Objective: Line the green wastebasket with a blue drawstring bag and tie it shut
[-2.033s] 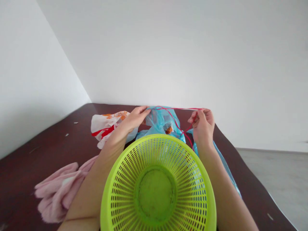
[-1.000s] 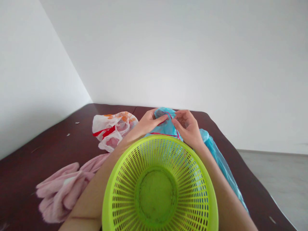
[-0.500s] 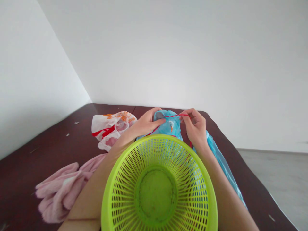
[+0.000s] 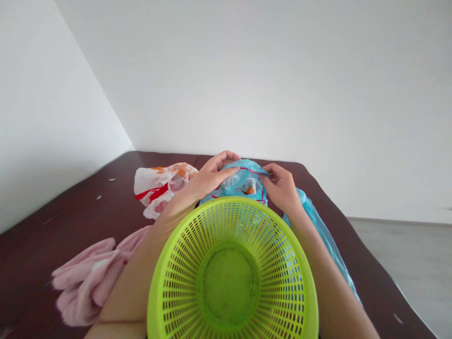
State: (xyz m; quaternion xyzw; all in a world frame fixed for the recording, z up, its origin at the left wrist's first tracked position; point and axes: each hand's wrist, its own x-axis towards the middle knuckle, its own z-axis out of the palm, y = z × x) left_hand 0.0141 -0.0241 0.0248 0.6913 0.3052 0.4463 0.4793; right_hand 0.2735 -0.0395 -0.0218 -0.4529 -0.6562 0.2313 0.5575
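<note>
Behind the green slotted basket [image 4: 229,278], both hands are on a thin blue plastic bag [image 4: 243,183] with a red drawstring along its edge. My left hand [image 4: 219,172] pinches the bag's left rim between thumb and fingers. At the opposite side, my right hand [image 4: 280,183] grips the gathered rim and red string with closed fingertips. The bag's mouth is partly open, and something white and orange shows inside. The basket stands nearest to me, between my forearms, and hides the lower part of the bag.
A white plastic bag [image 4: 151,181] with orange print and red strips lies left of my hands. Nearer on that side is a crumpled pink cloth [image 4: 88,278]. More blue plastic [image 4: 323,235] stretches along the right of the dark table [image 4: 116,197]. White walls rise behind and left.
My right hand has let the pulled-out red string go slack and now holds the bag's rim. The bag's mouth has spread wider, and my left hand has risen slightly.
</note>
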